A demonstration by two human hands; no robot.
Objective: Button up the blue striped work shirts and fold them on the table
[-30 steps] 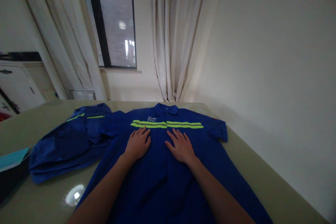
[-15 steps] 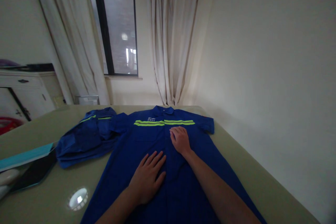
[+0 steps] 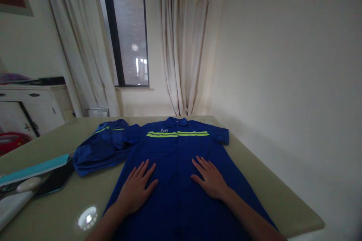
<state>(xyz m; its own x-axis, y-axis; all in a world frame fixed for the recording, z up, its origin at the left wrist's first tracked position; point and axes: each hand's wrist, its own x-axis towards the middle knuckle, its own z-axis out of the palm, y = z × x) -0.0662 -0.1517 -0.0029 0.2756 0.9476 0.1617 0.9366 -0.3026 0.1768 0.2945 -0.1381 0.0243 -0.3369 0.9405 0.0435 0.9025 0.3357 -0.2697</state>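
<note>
A blue short-sleeved work shirt [image 3: 175,150] lies spread front side up, its collar at the far end and a yellow-green reflective stripe across the chest. White lettering shows above the stripe on the left. My left hand [image 3: 137,186] rests palm down on the left half of the shirt, fingers spread. On the right half, my right hand [image 3: 209,177] lies flat too, its fingers apart. Neither hand grips the cloth. The shirt's lower end runs out of view below.
The table [image 3: 283,196] ends along its right side near the wall. Left of the shirt lies another blue garment [image 3: 98,150] with similar stripes, touching its sleeve. Nearer left are a light-blue flat item [image 3: 36,168], a dark flat object [image 3: 56,179] and a pale rounded object [image 3: 29,184].
My right hand has come back from near the stripe toward me and opened out flat. My left hand has moved left, away from the shirt's middle. The view has tilted up slightly.
</note>
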